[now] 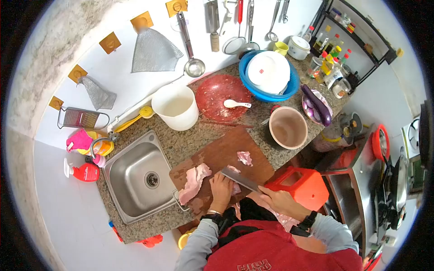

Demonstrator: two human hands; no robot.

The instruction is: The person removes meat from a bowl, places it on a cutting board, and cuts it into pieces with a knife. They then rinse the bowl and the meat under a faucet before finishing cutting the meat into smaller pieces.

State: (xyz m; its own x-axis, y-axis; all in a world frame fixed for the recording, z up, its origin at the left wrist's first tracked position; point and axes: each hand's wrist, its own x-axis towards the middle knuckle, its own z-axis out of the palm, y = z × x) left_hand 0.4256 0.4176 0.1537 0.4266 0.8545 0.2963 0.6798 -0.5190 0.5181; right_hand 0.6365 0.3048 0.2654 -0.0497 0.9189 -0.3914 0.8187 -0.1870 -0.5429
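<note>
A wooden cutting board [221, 153] lies on the counter with raw meat on it. My right hand [281, 202] grips the handle of a cleaver [242, 180], its blade angled to the left, over a piece of meat [236, 188]. My left hand [221, 190], fingers bent and close together, presses on this meat right beside the blade; the fingertips are partly hidden. Left of it lies a larger slab of pale pink meat [194, 180]. A small cut piece of meat [244, 158] rests farther up the board.
A steel sink [131, 171] is at the left. Behind the board stand a white bucket [175, 108], a red plate [212, 97] with a white spoon [237, 104], a blue basin [291, 88] and a beige pot [288, 128]. An orange-red plastic basket [312, 189] sits by my right hand.
</note>
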